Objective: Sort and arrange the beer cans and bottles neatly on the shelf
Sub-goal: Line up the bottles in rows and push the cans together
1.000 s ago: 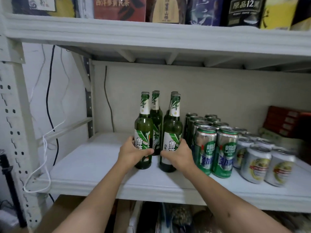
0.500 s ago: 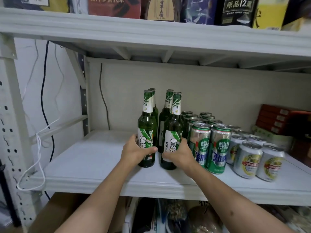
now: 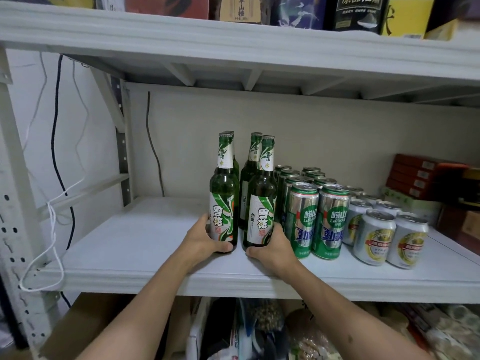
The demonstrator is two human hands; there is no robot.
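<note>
Hands grip two front green beer bottles at their bases on the white shelf [image 3: 130, 245]: left hand [image 3: 201, 241] wrapped around the left bottle [image 3: 224, 203], right hand [image 3: 272, 246] around the right bottle [image 3: 260, 203]. Both stand upright, white-and-green labelled, capped, beside tall green cans [image 3: 318, 219].

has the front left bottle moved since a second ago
Yes, slightly. The front left bottle now hides the one behind it and stands further from the front right bottle.
</note>
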